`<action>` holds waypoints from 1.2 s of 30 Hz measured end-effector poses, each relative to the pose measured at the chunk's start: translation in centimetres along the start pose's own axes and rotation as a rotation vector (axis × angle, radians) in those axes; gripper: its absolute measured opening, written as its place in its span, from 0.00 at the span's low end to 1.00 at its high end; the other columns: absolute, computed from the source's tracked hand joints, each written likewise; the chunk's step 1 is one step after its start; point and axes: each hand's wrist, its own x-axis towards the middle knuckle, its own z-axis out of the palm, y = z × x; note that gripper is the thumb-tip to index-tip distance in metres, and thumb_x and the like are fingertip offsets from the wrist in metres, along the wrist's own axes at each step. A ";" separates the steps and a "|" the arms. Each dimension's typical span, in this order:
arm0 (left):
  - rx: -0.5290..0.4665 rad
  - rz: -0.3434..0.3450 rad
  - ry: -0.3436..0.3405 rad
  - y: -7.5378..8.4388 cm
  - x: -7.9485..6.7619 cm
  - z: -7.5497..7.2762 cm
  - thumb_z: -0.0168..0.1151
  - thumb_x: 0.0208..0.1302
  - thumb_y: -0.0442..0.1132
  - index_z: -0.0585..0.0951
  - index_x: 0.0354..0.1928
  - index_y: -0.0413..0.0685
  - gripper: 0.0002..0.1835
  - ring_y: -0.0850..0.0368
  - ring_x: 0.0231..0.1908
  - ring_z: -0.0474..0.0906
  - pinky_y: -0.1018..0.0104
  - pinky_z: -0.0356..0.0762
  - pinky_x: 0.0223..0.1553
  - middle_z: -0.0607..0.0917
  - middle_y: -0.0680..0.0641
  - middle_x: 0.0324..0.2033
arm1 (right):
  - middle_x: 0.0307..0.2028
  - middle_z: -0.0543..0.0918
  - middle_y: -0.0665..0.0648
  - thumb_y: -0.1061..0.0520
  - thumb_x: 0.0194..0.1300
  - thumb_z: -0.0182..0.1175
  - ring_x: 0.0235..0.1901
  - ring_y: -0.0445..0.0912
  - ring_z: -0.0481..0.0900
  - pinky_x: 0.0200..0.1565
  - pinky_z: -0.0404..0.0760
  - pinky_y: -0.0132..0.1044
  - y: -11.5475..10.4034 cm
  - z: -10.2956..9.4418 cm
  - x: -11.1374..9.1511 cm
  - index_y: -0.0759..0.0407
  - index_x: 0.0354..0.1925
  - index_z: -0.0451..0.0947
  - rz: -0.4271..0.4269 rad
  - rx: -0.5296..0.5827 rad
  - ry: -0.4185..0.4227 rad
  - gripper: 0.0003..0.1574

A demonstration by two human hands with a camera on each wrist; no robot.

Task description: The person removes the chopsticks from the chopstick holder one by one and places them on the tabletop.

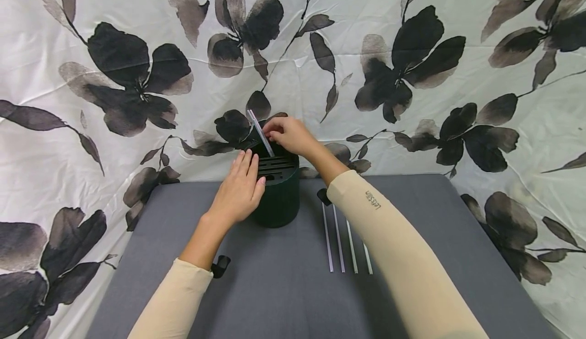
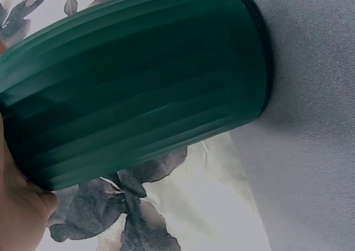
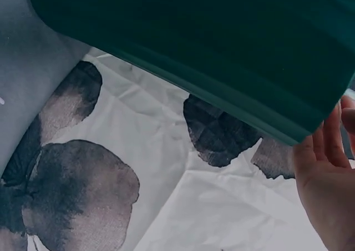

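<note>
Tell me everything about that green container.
The green container stands upright on the grey table, near its far edge. It looks rounded, ribbed and perhaps plastic, with dark slots across its top. A pale stick leans up from it. The left hand rests against its rim; the right hand reaches to its top.

Soft light falls evenly (wrist views look dimmer).

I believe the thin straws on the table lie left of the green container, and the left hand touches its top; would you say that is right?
Not quite: the head view shows the thin straws on the table lying right of the green container; the left hand does touch its top.
</note>
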 end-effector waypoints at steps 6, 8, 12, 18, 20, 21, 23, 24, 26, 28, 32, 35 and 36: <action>-0.004 -0.003 0.005 0.0 0.0 0.1 0.39 0.81 0.50 0.57 0.79 0.32 0.35 0.36 0.81 0.46 0.43 0.47 0.81 0.55 0.31 0.80 | 0.50 0.87 0.58 0.59 0.76 0.60 0.49 0.49 0.84 0.55 0.82 0.43 0.1 0.4 0.2 0.59 0.52 0.83 -0.028 -0.036 0.049 0.11; -0.006 -0.006 0.000 0.0 0.0 0.1 0.38 0.81 0.50 0.57 0.79 0.32 0.35 0.36 0.81 0.45 0.44 0.46 0.81 0.54 0.32 0.80 | 0.50 0.87 0.59 0.59 0.75 0.61 0.50 0.50 0.84 0.55 0.82 0.43 0.1 0.6 0.4 0.60 0.53 0.82 -0.023 -0.032 0.058 0.11; -0.008 -0.008 -0.003 0.1 0.1 0.3 0.39 0.81 0.50 0.57 0.79 0.32 0.35 0.36 0.81 0.45 0.44 0.45 0.81 0.55 0.32 0.80 | 0.48 0.88 0.60 0.59 0.74 0.62 0.49 0.50 0.85 0.54 0.83 0.42 0.0 0.9 0.8 0.62 0.52 0.83 -0.017 -0.042 0.066 0.12; 0.000 -0.002 0.003 0.2 0.1 0.5 0.39 0.81 0.50 0.57 0.79 0.31 0.35 0.36 0.81 0.46 0.43 0.46 0.81 0.55 0.31 0.79 | 0.46 0.88 0.59 0.58 0.74 0.62 0.46 0.49 0.84 0.51 0.83 0.41 0.0 1.4 1.1 0.61 0.50 0.84 -0.001 -0.080 0.075 0.10; 0.001 -0.001 0.002 0.3 0.0 0.6 0.39 0.81 0.50 0.57 0.79 0.31 0.35 0.36 0.81 0.45 0.43 0.46 0.80 0.55 0.31 0.80 | 0.46 0.88 0.59 0.58 0.74 0.62 0.45 0.49 0.84 0.50 0.83 0.41 0.0 1.5 1.2 0.61 0.48 0.84 -0.001 -0.093 0.079 0.10; 0.002 -0.002 0.001 0.3 0.0 0.6 0.39 0.81 0.50 0.57 0.79 0.32 0.35 0.37 0.81 0.45 0.43 0.46 0.81 0.55 0.32 0.80 | 0.45 0.88 0.59 0.58 0.74 0.62 0.45 0.49 0.84 0.50 0.83 0.41 0.1 1.6 1.3 0.61 0.48 0.84 -0.001 -0.097 0.082 0.10; 0.001 0.000 0.003 0.3 0.0 0.7 0.39 0.81 0.50 0.57 0.79 0.32 0.35 0.36 0.81 0.46 0.43 0.46 0.80 0.55 0.31 0.79 | 0.45 0.88 0.58 0.58 0.74 0.62 0.44 0.49 0.84 0.49 0.83 0.41 0.2 1.7 1.3 0.61 0.48 0.85 -0.004 -0.102 0.089 0.09; 0.002 0.000 0.005 0.3 0.0 0.8 0.39 0.81 0.50 0.57 0.79 0.32 0.35 0.36 0.81 0.46 0.43 0.47 0.80 0.55 0.31 0.79 | 0.45 0.88 0.59 0.58 0.74 0.62 0.44 0.49 0.84 0.49 0.83 0.41 0.3 1.8 1.3 0.61 0.47 0.85 -0.007 -0.103 0.093 0.09; 0.004 -0.001 0.008 0.2 0.1 0.9 0.39 0.81 0.50 0.57 0.79 0.32 0.35 0.36 0.81 0.46 0.43 0.47 0.80 0.55 0.31 0.79 | 0.45 0.88 0.59 0.58 0.75 0.62 0.44 0.49 0.83 0.49 0.83 0.41 0.4 1.8 1.3 0.61 0.47 0.84 -0.009 -0.097 0.101 0.09; 0.007 -0.002 0.012 0.3 0.1 0.9 0.39 0.81 0.50 0.57 0.79 0.32 0.35 0.36 0.81 0.47 0.43 0.47 0.80 0.56 0.31 0.79 | 0.45 0.88 0.59 0.58 0.75 0.62 0.44 0.50 0.84 0.49 0.83 0.41 0.5 1.6 1.1 0.61 0.47 0.84 -0.015 -0.091 0.113 0.09; 0.008 -0.003 0.018 0.2 0.2 0.7 0.39 0.81 0.50 0.57 0.78 0.31 0.35 0.35 0.81 0.47 0.43 0.48 0.80 0.55 0.31 0.79 | 0.46 0.88 0.59 0.58 0.74 0.63 0.46 0.50 0.84 0.50 0.83 0.42 0.8 1.0 0.9 0.60 0.47 0.84 -0.044 -0.054 0.147 0.09; 0.009 -0.005 0.027 0.1 0.4 0.7 0.38 0.81 0.50 0.57 0.78 0.31 0.35 0.35 0.81 0.46 0.42 0.48 0.80 0.56 0.30 0.79 | 0.47 0.88 0.58 0.57 0.74 0.63 0.47 0.50 0.85 0.50 0.84 0.42 0.9 0.3 0.6 0.61 0.49 0.84 -0.059 0.015 0.166 0.10; 0.007 -0.006 0.029 0.0 0.4 0.7 0.38 0.81 0.49 0.57 0.78 0.31 0.35 0.35 0.81 0.46 0.43 0.48 0.80 0.56 0.30 0.79 | 0.47 0.88 0.59 0.58 0.74 0.62 0.47 0.50 0.86 0.51 0.85 0.42 0.9 0.1 0.5 0.62 0.49 0.84 -0.063 0.047 0.168 0.10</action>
